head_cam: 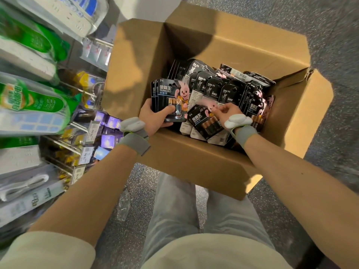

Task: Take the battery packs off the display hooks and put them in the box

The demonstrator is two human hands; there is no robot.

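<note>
An open cardboard box [194,158] stands on the floor in front of me, holding several black battery packs [223,90] piled inside. My left hand [155,117] grips a small stack of black battery packs [169,94] with a pink bunny on the card, held upright over the box's left side. My right hand [226,111] reaches into the box with curled fingers and pinches the top of a battery pack [206,121] lying on the pile. Both wrists wear grey bands with white devices.
A display rack [38,98] fills the left side, hung with green and white packaged goods, power strips and price tags [85,155]. The box's flaps [303,113] stand open to the right and back. Grey speckled floor [330,26] surrounds the box; my legs are below.
</note>
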